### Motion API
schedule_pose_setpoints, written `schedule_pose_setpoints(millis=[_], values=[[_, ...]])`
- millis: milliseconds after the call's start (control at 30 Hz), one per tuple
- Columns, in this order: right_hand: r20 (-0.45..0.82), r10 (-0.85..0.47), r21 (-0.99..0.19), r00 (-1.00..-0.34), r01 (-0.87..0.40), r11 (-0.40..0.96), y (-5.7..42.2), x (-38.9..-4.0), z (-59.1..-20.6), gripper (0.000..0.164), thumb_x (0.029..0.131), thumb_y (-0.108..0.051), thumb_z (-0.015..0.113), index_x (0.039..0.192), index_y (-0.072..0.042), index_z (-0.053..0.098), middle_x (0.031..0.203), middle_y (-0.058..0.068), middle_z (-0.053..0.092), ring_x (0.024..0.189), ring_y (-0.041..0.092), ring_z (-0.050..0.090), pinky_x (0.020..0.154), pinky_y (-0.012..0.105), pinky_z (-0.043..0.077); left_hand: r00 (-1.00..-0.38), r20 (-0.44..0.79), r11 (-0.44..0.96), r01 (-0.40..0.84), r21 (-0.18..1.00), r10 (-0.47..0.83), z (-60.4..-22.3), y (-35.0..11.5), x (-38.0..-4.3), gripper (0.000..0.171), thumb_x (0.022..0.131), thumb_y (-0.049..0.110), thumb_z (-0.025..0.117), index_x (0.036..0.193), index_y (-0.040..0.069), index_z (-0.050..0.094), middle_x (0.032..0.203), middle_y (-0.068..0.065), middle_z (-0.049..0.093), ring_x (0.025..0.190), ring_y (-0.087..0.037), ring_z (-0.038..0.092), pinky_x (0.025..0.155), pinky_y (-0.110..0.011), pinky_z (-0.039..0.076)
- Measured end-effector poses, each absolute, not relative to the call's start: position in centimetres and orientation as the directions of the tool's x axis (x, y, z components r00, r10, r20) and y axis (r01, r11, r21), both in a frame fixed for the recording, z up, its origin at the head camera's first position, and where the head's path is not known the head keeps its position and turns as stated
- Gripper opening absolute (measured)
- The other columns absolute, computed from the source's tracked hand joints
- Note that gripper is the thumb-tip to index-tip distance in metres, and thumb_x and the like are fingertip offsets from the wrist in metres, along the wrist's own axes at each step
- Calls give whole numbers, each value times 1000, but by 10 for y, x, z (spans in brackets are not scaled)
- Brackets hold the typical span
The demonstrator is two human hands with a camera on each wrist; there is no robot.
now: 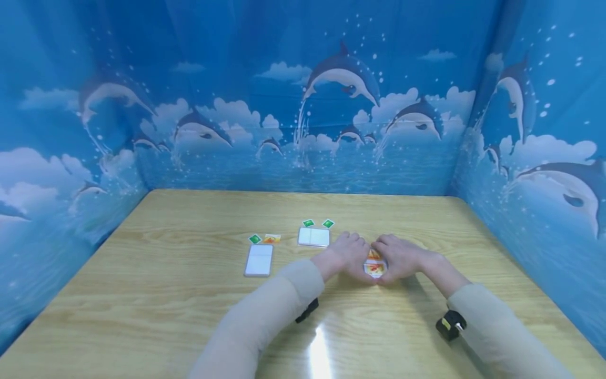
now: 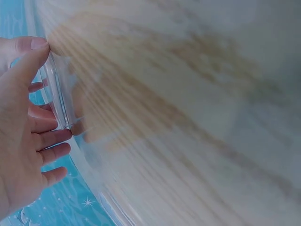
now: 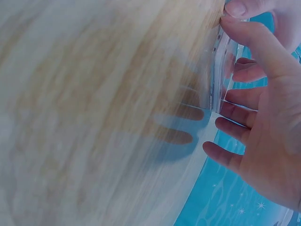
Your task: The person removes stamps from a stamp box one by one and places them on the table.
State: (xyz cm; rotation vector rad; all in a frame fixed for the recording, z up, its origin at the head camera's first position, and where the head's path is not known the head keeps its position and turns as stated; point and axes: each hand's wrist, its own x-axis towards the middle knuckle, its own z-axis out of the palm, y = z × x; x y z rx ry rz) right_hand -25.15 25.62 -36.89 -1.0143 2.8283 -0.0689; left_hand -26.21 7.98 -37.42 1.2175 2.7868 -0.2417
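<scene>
We see the left hand [image 1: 350, 256] and right hand [image 1: 402, 257] gripping a clear case [image 2: 59, 94] at the table [image 1: 156, 316]; whether its orange cards [image 1: 375, 269] lie inside, we cannot tell; we judge the work unfinished, two white cases [image 1: 259, 260] having small cards [image 1: 255, 239] just beyond them

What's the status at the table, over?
Left hand, right hand: both holding. Clear case: between them, orange pictures showing. Nothing visibly in the way.

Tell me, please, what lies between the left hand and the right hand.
An orange-printed clear piece lies between the left hand and the right hand, as the head view shows.
</scene>
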Motion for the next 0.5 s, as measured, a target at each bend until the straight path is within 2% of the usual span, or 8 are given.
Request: schedule_pose_setpoints(millis=[300,500], values=[[-143,-627,-109,-766,-617,779,252,-252,-368,82,63,-50,74,121,2,51,102,3,47,90,17,44,76,34,44,-674,-153,661,738,-136,722,-373,79,-260,81,74,78,47,126,15,49,113,4,53,98,-11,44,93,-30,36],[-151,-630,-116,-762,-619,777,251,-253,-368,81,63,-51,74,121,2,51,98,1,46,86,15,44,73,32,44,-675,-162,662,738,-130,720,-372,78,-260,85,74,77,48,131,15,46,120,3,52,105,-12,44,96,-32,34]])
